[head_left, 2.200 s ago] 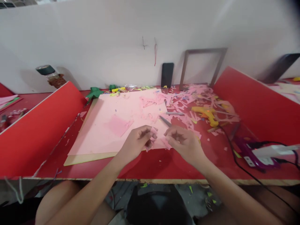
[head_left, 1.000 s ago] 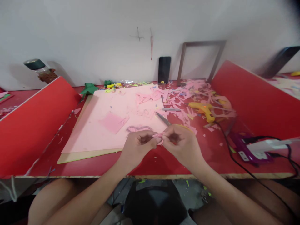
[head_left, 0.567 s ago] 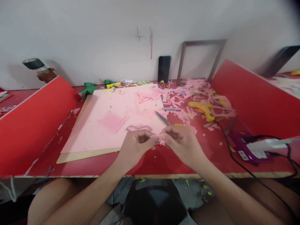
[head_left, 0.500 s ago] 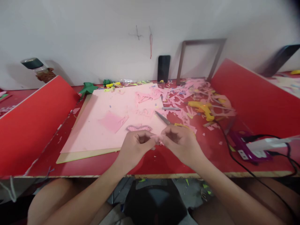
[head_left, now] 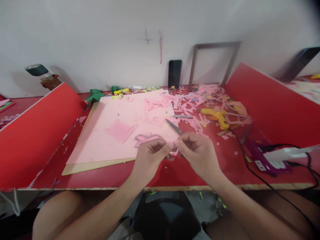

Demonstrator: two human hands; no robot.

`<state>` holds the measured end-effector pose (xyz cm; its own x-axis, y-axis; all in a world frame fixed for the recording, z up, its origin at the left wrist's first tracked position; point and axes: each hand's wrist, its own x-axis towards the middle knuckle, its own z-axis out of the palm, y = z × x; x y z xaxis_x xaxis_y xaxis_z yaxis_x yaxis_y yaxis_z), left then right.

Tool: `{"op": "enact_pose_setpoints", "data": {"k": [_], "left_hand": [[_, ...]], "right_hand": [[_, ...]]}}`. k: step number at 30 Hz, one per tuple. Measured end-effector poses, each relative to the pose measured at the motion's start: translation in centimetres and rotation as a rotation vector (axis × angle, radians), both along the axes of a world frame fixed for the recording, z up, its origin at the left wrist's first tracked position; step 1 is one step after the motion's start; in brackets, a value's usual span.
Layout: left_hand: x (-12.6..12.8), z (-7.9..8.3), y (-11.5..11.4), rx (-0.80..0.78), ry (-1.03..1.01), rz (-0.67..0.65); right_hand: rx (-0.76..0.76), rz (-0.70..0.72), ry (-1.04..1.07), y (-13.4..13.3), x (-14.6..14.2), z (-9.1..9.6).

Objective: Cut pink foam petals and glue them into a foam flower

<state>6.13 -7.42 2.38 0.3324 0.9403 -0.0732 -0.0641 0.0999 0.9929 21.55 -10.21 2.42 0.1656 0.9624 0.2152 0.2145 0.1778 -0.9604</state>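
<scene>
My left hand [head_left: 150, 156] and my right hand [head_left: 197, 151] meet above the red table's [head_left: 175, 173] front part, fingertips pinched together. Between them they hold a small pink paper piece [head_left: 173, 146], mostly hidden by the fingers. Just behind the hands a pink cut-out outline [head_left: 145, 137] lies on a large pink sheet [head_left: 120, 126] that rests on a board. Scissors [head_left: 175, 127] lie at the sheet's right edge, right behind my right hand.
Pink paper scraps [head_left: 207, 100] and a yellow glue gun [head_left: 216, 116] cover the right back of the table. A power strip [head_left: 272, 160] with cables sits at the right. Red dividers [head_left: 37, 133] stand on both sides. A phone [head_left: 174, 74] and a frame [head_left: 212, 63] lean on the wall.
Both hands rose slightly off the table and drew closer, working the pink piece between the fingertips. The cut-out outline on the sheet came into view behind them.
</scene>
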Motion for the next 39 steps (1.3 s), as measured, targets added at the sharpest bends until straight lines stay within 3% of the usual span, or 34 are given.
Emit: {"op": "enact_pose_setpoints", "data": {"k": [4, 9, 11, 16, 20, 26, 30, 33, 35, 39], "left_hand": [[0.1, -0.1, 0.5, 0.004, 0.002, 0.058], [-0.4, 0.1, 1.8, -0.035, 0.006, 0.127], [-0.6, 0.4, 2.2, -0.021, 0.006, 0.16], [-0.9, 1.0, 3.0, 0.023, -0.021, 0.159], [-1.2, 1.3, 3.5, 0.03, -0.043, 0.159], [-1.7, 1.7, 4.0, 0.044, -0.07, 0.196], [-1.7, 1.6, 4.3, 0.051, -0.068, 0.196], [-1.6, 1.5, 4.4, 0.045, -0.074, 0.198], [-1.6, 1.3, 4.5, 0.039, -0.08, 0.198], [-1.7, 1.2, 4.5, 0.025, -0.064, 0.198]], "right_hand": [[-0.007, 0.105, -0.205, 0.3, 1.6, 0.1], [-0.244, 0.039, -0.925, 0.9, 4.5, -1.2], [-0.332, 0.015, -1.11, 1.1, 4.7, -2.1], [-0.437, -0.078, -1.184, 1.9, 3.9, -2.9], [-0.437, -0.113, -1.225, 2.1, 3.6, -3.1], [-0.479, -0.071, -1.236, 1.7, 3.6, -3.8], [-0.528, -0.011, -1.187, 2.0, 5.0, -3.6], [-0.419, -0.026, -1.021, 2.5, 6.8, -3.1], [-0.336, -0.077, -0.782, 2.6, 7.8, -2.5], [-0.335, -0.037, 0.013, 2.0, 7.8, -0.7]]}}
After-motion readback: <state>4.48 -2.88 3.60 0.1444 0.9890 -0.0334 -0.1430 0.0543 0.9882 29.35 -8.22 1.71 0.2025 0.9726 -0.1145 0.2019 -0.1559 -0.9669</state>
